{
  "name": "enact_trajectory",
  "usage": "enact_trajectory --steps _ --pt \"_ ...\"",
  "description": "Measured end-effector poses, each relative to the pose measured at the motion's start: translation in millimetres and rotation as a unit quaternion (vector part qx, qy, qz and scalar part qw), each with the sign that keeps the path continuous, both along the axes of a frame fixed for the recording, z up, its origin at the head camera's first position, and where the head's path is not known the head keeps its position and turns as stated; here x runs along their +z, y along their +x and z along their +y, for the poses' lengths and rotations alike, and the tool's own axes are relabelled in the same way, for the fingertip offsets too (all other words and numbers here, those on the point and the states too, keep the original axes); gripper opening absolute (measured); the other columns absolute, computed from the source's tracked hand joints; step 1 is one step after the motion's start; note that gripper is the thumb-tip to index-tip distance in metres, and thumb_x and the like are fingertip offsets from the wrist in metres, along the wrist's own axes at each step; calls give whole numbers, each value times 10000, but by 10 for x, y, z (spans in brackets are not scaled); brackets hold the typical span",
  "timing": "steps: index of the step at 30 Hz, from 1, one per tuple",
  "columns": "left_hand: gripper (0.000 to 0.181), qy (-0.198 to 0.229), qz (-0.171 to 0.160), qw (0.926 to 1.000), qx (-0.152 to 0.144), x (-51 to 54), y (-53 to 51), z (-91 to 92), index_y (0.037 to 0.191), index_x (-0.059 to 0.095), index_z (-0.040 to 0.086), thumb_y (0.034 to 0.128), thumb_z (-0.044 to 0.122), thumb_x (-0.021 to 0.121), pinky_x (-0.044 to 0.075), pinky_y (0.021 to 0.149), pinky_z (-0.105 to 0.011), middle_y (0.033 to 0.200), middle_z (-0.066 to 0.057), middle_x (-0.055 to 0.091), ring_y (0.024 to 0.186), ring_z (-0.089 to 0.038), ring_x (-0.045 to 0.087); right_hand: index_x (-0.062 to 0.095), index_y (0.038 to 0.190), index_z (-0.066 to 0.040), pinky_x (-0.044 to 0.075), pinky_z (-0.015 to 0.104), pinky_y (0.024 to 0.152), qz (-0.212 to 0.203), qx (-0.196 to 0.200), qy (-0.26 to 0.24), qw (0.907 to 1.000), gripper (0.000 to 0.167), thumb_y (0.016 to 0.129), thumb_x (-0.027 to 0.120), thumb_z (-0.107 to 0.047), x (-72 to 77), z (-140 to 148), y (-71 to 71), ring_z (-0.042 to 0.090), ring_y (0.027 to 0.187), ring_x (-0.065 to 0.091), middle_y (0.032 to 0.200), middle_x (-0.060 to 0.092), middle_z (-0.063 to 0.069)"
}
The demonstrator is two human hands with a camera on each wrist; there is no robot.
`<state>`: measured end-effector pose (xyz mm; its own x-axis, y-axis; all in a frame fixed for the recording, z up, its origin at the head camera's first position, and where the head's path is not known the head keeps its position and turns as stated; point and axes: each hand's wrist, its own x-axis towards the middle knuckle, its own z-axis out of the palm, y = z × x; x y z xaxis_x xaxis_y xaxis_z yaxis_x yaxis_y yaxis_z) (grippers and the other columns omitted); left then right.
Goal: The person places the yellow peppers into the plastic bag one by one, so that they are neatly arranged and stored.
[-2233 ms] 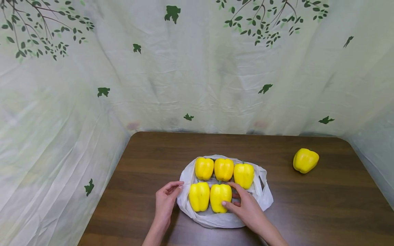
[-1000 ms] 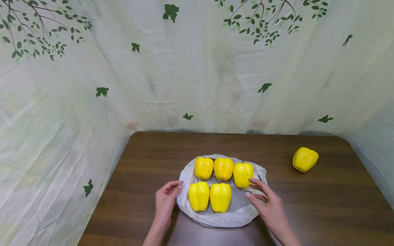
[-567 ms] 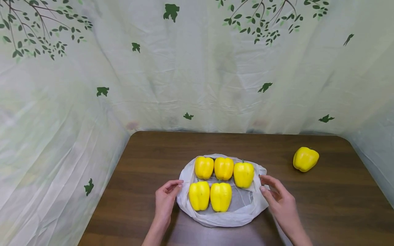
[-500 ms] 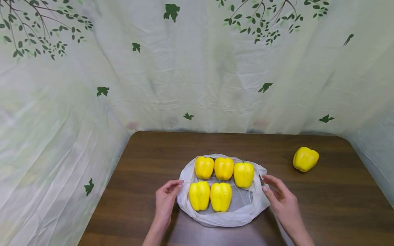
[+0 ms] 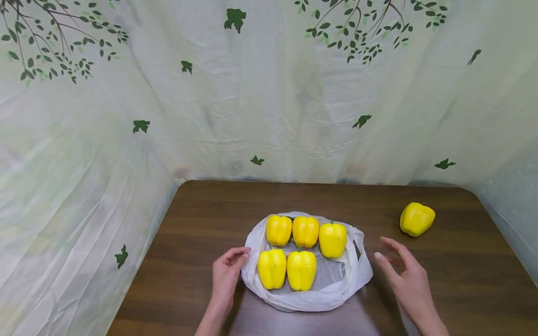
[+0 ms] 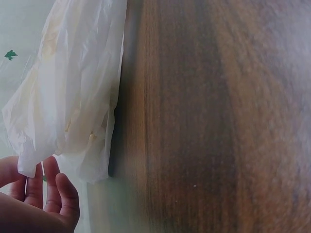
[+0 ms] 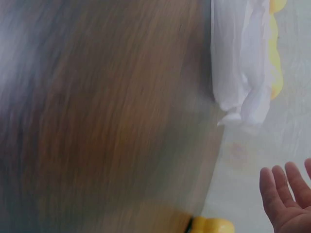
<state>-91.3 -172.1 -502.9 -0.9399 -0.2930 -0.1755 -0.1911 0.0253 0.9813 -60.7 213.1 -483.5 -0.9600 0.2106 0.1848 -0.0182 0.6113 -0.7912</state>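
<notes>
A white plastic bag (image 5: pixel 359 270) lies spread with its mouth up on the table. Inside it sit several yellow bell peppers, three in the back row, including one at the back right (image 5: pixel 333 240), and two in the front row, one of them front left (image 5: pixel 271 269). My left hand (image 5: pixel 227 273) pinches the bag's left rim between thumb and fingers; the left wrist view shows the bag (image 6: pixel 77 87) hanging at those fingertips. Right of the bag, my right hand (image 5: pixel 405 277) is apart from it, fingers loosely spread and holding nothing. Another yellow bell pepper (image 5: pixel 417 219) lies beyond that hand.
The brown wooden table (image 5: pixel 210 205) has rounded far corners. A pale curtain (image 5: pixel 269 93) with printed leaves and branches hangs behind it and along its sides. The bag's front right interior shows bare bag bottom.
My right hand has let go of the front right bell pepper in the bag, passed over the bag's right rim and moved right, off the bag. The left hand has stayed in place.
</notes>
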Motion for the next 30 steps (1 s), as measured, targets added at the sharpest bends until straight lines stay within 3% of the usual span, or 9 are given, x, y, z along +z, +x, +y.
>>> enact_trajectory --steps 2,5,8,10,17,30 --pt "181 -15 19 10000 15 7 6 5 1066 734 5 909 84 691 508 796 -207 1030 -113 700 889 -199 617 551 1369 -133 445 81 785 -9 -53 127 9999 472 941 680 -284 -4 51 0 313 976 662 1271 612 114" --pt "178 -35 21 10000 24 15 12 6 1062 736 6 908 84 693 507 794 -208 1026 -112 701 888 -201 616 530 1387 -112 541 289 809 -21 -39 312 9995 496 947 671 -294 -7 124 -1 360 1005 648 1288 590 150" --pt "174 -7 35 10000 24 9 8 -1 1059 736 4 906 73 690 504 800 -209 1026 -116 702 894 -208 617 506 1401 -90 493 520 851 -67 25 550 9985 517 955 657 -305 -12 184 -1 386 1071 603 1319 556 175" --pt "173 27 22 10000 22 -1 3 -7 1060 736 4 905 65 689 503 804 -210 1029 -117 702 900 -211 617 485 1412 -78 453 586 879 -145 62 616 9980 536 960 648 -317 -15 217 -2 406 1113 562 1344 530 191" --pt "182 19 -131 9999 -14 -17 -21 -14 1077 733 19 914 81 682 504 808 -210 1049 -97 702 925 -206 609 458 1418 -47 430 646 866 -168 4 741 9971 567 959 648 -320 -17 350 -10 455 1121 525 1385 476 234" --pt "173 -64 -16 10000 -40 10 -6 26 1052 734 -2 905 78 692 498 804 -207 1021 -110 706 909 -196 622 360 1471 -4 397 676 843 -348 -27 846 9958 673 966 630 -357 -52 597 -26 525 1118 477 1431 394 292"
